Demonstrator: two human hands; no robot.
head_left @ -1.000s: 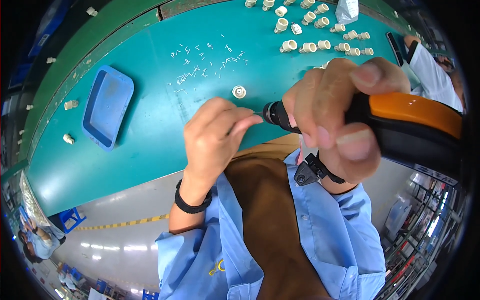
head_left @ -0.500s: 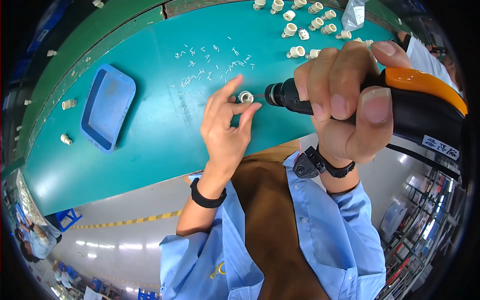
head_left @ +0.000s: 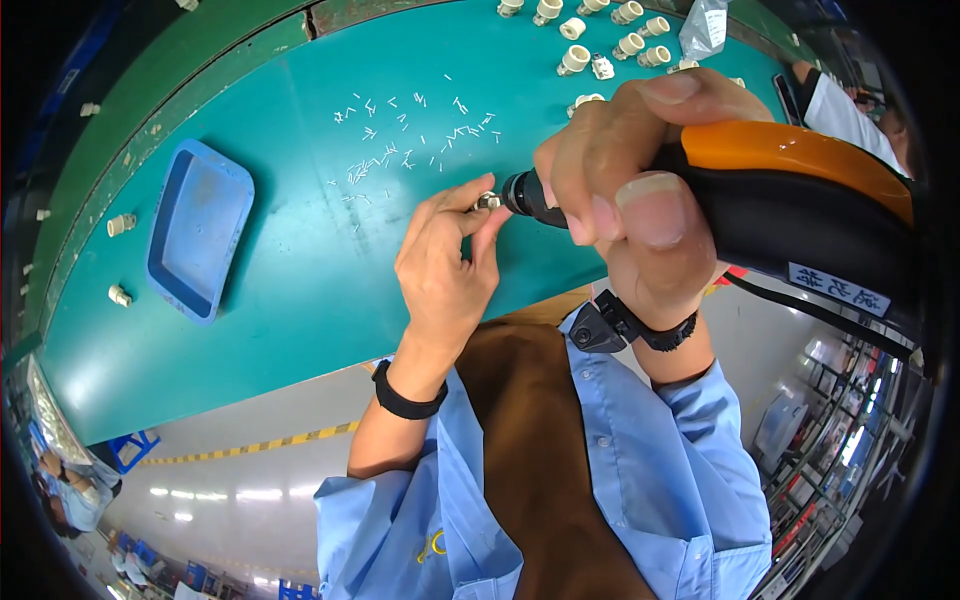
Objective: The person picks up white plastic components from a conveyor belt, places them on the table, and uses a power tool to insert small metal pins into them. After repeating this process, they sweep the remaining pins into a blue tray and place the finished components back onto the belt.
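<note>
My left hand (head_left: pixel 442 265) pinches a small round metallic-and-cream fitting (head_left: pixel 488 201) between thumb and fingertips, just above the table. Wrapped around a black and orange electric screwdriver (head_left: pixel 800 165) is my right hand (head_left: pixel 640 215). The tool lies nearly level, its black nose pointing left and meeting the fitting's right side. The bit is not visible, and fingers cover part of the fitting. Beyond my left hand, many thin, pale, pin-like pieces (head_left: pixel 380 160) lie scattered on the green tabletop (head_left: pixel 310 250).
A blue tray (head_left: pixel 200 235) sits at the left, with two cream fittings (head_left: pixel 121 224) beside it. Several more cream fittings (head_left: pixel 628 45) stand at the far right near a clear plastic bag (head_left: pixel 704 30). Another person's arm (head_left: pixel 850 115) rests at the right edge.
My right hand has brought the screwdriver left, closing the gap so that its nose meets the fitting. My left hand still pinches the fitting. The view has shifted slightly.
</note>
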